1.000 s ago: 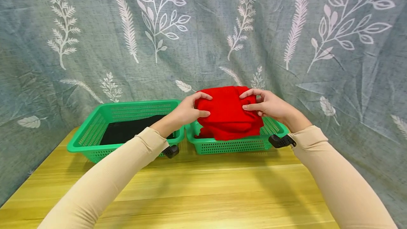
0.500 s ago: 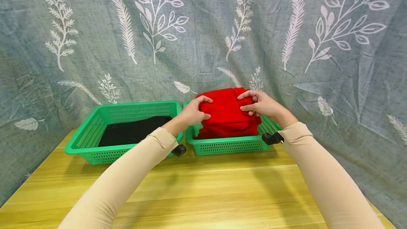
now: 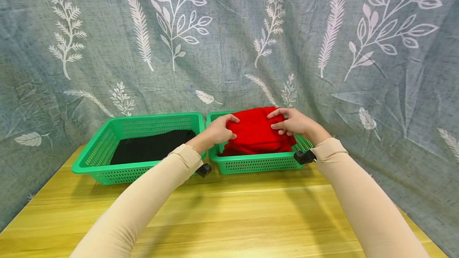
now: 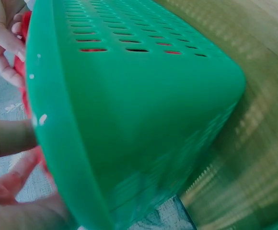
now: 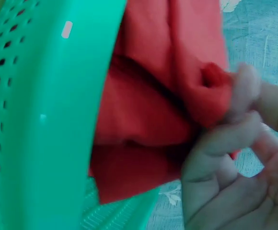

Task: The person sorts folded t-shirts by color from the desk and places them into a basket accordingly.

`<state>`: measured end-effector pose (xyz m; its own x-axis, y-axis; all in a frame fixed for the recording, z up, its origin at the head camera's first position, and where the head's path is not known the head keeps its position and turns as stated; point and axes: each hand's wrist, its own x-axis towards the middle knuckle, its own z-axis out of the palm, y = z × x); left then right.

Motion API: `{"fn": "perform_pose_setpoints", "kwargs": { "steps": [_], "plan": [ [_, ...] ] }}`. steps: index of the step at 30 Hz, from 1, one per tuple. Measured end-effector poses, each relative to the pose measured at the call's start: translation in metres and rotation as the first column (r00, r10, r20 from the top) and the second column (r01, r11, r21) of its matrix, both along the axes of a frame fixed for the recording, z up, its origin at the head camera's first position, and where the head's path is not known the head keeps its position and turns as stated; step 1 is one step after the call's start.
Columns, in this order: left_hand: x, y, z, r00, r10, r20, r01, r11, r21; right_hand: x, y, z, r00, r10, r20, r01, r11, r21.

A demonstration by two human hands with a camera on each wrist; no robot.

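Observation:
A folded red cloth [image 3: 252, 126] lies in layers, low in the right green basket [image 3: 258, 164], its front edge behind the basket's front rim. My left hand [image 3: 218, 129] holds its left side, thumb and forefinger over the edge. At the opposite side my right hand [image 3: 295, 124] grips a bunched corner. Close up in the right wrist view, the fingers of the right hand [image 5: 235, 143] pinch a rolled bit of the red cloth [image 5: 153, 96]. The left wrist view has the basket wall [image 4: 129, 110] hiding most of the cloth from the left hand's side.
Beside it on the left stands another green basket [image 3: 89, 166] with flat black cloth [image 3: 150, 146] inside. Both baskets sit on a wooden table [image 3: 222, 218], against a grey-green leaf-patterned curtain [image 3: 229, 43].
Both hands have lowered the red cloth into the right basket; its front flap no longer hangs over the front rim. The left hand has shifted slightly right. The baskets stay put.

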<state>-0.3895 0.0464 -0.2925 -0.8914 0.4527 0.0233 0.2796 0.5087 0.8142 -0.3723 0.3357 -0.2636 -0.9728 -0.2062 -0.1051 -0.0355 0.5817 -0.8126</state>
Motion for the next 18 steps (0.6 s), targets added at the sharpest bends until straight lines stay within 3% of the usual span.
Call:
{"fn": "perform_pose_setpoints", "kwargs": {
  "steps": [6, 11, 18],
  "plan": [
    [0.003, -0.005, 0.007, 0.999, 0.034, 0.029, -0.033, 0.999, -0.014, 0.0, 0.01, 0.004, 0.995, -0.004, 0.101, 0.002, 1.0, 0.024],
    [0.004, -0.007, 0.012, 0.999, 0.019, 0.042, -0.019, 1.0, 0.002, 0.0, 0.016, 0.008, 0.995, 0.028, 0.093, -0.031, 0.999, 0.03],
    [0.009, -0.012, 0.012, 0.999, -0.011, 0.037, 0.012, 1.0, -0.015, 0.006, 0.008, 0.002, 0.995, 0.092, 0.04, -0.096, 0.99, 0.102]
  ]
}}
